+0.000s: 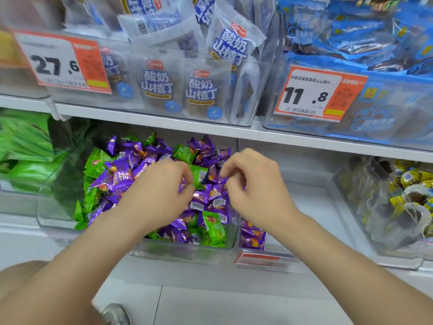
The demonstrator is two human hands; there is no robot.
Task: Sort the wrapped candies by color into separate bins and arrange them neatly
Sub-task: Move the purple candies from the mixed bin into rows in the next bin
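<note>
Two bare hands are working at centre frame over a clear plastic bin [182,252] heaped with mixed candies.

Item: purple candies [206,198], the majority, are lying jumbled through the middle of the bin. Foil-bright, crinkled, pillow-shaped with crimped ends; some are showing barcodes.

Item: green candies [214,227], fewer, are gathering at the bin's left edge and lower front. Same wrapper shape, equally slippery.

Item: left hand [161,184], fingers curled narrow, is pinching what appears to be one green candy [199,175] at mid-pile.

Item: right hand [253,181], fingers curled close over purple wrappers; whether it is holding one I cannot tell.

Item: neighbouring bin [251,250], just right of the divider, is holding purple pieces [251,236] only.

Handling note: foil is sliding readily, so taking each piece by a crimped end, one colour per hand, should be serving best; purple is probably heading right.

Item: green packets [25,146] at left, pouches and price tags [63,62] on the upper shelf.
</note>
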